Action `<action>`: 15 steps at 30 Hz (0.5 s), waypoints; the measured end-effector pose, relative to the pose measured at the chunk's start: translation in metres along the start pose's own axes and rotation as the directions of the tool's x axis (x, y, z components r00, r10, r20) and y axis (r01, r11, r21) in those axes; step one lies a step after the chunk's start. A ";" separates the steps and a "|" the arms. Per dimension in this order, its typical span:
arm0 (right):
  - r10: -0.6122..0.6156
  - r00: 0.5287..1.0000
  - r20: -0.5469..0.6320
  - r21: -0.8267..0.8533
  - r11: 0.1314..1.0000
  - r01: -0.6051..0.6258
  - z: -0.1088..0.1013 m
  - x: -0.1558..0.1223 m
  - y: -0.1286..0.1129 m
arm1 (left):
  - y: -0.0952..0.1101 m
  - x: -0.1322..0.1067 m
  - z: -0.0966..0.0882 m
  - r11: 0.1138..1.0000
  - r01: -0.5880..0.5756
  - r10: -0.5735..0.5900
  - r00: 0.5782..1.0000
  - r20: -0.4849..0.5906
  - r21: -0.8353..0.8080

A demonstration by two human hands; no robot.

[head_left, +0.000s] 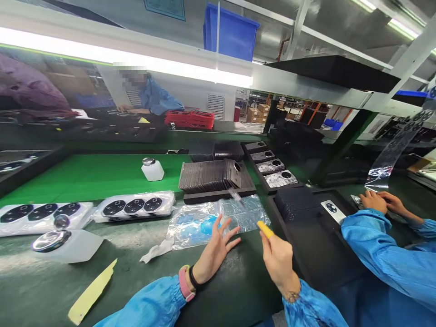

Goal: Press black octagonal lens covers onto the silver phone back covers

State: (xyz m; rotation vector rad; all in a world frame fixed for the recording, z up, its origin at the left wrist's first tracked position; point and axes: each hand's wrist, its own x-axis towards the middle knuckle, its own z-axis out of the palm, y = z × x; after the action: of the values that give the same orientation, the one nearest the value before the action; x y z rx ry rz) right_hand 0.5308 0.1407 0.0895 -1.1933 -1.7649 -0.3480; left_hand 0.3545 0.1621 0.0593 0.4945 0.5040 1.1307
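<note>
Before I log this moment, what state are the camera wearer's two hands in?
Left hand: open, holding nothing.
Right hand: closed, holding a yellow object.

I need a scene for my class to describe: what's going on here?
At a workbench, the wearer's right hand grips a yellow object; the left hand is open, fingers spread, near clear plastic bags. Beyond, a black tray holds a row of dark panels. To the right, a co-worker's hands are at a partly hidden piece.
</note>
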 end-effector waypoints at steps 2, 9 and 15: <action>0.119 0.993 0.009 -0.082 0.990 -0.118 0.013 0.024 0.018 | -0.015 -0.005 -0.005 0.995 0.064 -0.069 0.995 0.068 0.079; 0.446 0.871 0.207 -0.251 0.884 -0.394 0.093 0.113 0.057 | -0.044 -0.009 -0.017 0.961 0.095 -0.172 0.942 0.289 0.261; 0.523 0.778 0.348 -0.302 0.848 -0.435 0.140 0.124 0.058 | -0.038 -0.013 -0.009 0.929 0.108 -0.224 0.925 0.306 0.353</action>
State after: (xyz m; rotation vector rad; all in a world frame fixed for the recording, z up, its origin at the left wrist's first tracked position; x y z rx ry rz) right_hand 0.4940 0.3321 0.1039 -1.9358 -1.7134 0.0457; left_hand 0.3716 0.1381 0.0308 0.9076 0.4219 0.7719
